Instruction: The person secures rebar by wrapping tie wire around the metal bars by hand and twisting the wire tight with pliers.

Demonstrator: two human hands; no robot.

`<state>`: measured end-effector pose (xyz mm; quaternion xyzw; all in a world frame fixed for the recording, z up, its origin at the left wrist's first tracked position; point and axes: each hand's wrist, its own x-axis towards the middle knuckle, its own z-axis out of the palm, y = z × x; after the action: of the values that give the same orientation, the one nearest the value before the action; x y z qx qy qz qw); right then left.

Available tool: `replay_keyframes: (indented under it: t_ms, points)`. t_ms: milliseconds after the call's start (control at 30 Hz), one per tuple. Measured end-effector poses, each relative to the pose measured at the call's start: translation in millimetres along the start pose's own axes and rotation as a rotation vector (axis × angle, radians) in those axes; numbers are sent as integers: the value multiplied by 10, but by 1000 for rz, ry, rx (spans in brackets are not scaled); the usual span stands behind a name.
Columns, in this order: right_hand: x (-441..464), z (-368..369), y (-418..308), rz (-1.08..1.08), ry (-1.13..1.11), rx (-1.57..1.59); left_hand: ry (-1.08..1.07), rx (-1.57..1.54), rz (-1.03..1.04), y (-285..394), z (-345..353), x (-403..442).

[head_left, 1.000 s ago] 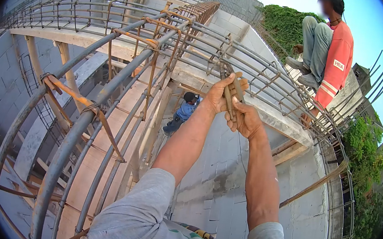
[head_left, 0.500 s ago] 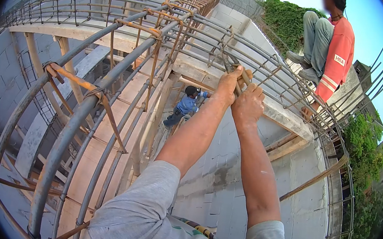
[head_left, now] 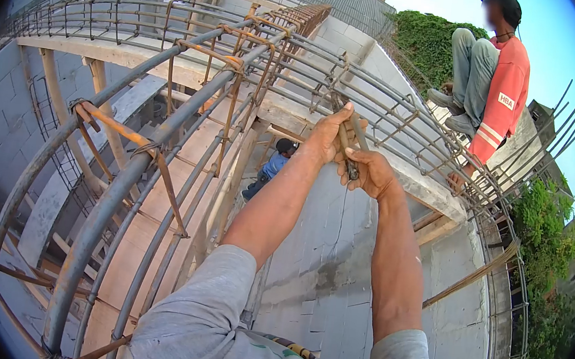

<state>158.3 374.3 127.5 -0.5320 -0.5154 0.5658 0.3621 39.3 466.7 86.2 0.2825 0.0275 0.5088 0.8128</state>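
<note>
A long-handled pincer tool [head_left: 345, 140] is held between both hands at the horizontal rebar cage [head_left: 392, 113]. My left hand [head_left: 328, 136] is closed round one handle. My right hand [head_left: 371, 172] is closed on the other, lower down, with its thumb across the handle. The tool's head points up and away from me, among the bars and ties, and its jaws are too small to make out. Tie wire [head_left: 345, 63] sticks up from the cage just beyond the tool.
Thick rebars [head_left: 105, 209] with rusty stirrups run along the left. A person in a red top [head_left: 506, 97] crouches at the upper right, a hand on the cage. Another person in blue [head_left: 274, 165] is below. Upright bars [head_left: 567, 128] stand at the right.
Both hands have come slightly down and the right hand has turned, showing its thumb and the tool's handle end. The person below has shifted and is more hidden behind my left arm.
</note>
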Motion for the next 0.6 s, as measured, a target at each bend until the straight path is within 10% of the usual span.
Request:
replay_keyframes:
  t_ms: [100, 133, 267, 600]
  points:
    - [-146, 237, -122, 9, 467, -609, 28, 7, -7, -36, -17, 64]
    - [-108, 225, -33, -188, 713, -1171, 54, 21, 12, -58, 21, 77]
    - [-190, 639, 241, -635, 1128, -1647, 167, 90, 17, -49, 104, 88]
    - [15, 158, 58, -316, 786, -1356, 239, 454, -69, 102, 158, -211]
